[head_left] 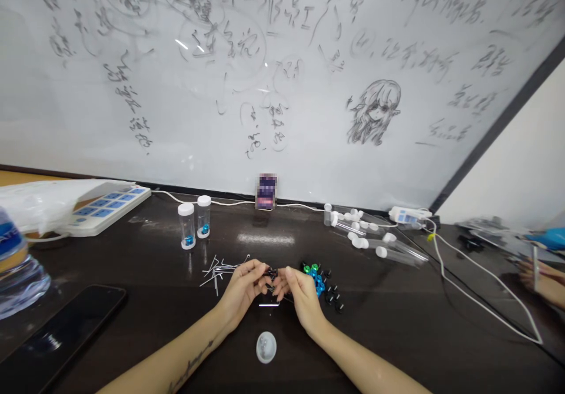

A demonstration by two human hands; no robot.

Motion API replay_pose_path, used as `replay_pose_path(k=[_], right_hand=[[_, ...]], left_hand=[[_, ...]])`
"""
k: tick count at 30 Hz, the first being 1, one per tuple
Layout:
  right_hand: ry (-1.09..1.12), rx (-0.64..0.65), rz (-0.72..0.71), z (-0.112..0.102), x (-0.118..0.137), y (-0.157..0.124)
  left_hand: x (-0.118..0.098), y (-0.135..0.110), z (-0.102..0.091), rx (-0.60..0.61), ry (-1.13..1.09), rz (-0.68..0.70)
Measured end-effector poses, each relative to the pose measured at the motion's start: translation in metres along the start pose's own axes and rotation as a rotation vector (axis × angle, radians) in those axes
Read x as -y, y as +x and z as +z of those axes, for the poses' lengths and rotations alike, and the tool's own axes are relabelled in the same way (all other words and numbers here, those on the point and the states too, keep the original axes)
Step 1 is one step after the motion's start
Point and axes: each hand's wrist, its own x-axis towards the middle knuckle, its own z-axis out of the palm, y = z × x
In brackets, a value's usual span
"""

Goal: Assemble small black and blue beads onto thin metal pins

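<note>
In front of me, both hands meet over the dark table [212, 335]. My left hand [242, 287] is closed, its thumb and fingertips pinching a small black part [272, 273]. The fingers of my right hand [305, 300] close on the same part from the other side; its exact kind is too small to make out. Left of my hands lies a loose pile of thin bent metal hex keys [217, 271]. Beside my right hand are blue and green knob-like pieces [316, 282] and several black screws [334, 295]. A small round translucent dish [266, 347] sits nearer to me.
Two capped clear tubes [187, 229] with blue pieces inside stand at back left. More clear tubes and white caps [359, 241] lie at back right. A phone [66, 329], water bottle [17, 270] and power strip [110, 206] are left. Another person's hand [545, 279] is far right.
</note>
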Motion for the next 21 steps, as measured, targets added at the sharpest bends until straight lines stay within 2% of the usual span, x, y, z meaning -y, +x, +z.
replay_pose_path(k=[14,21], right_hand=[[-0.032,-0.014,-0.035,-0.0017,-0.0024,0.0001],[-0.226,0.022,-0.005,-0.0035,-0.0044,-0.0001]], left_hand=[[0.0015,0.0005,-0.0006,0.005,0.019,0.003],[0.0039,0.0007,-0.0007,0.047,0.055,0.010]])
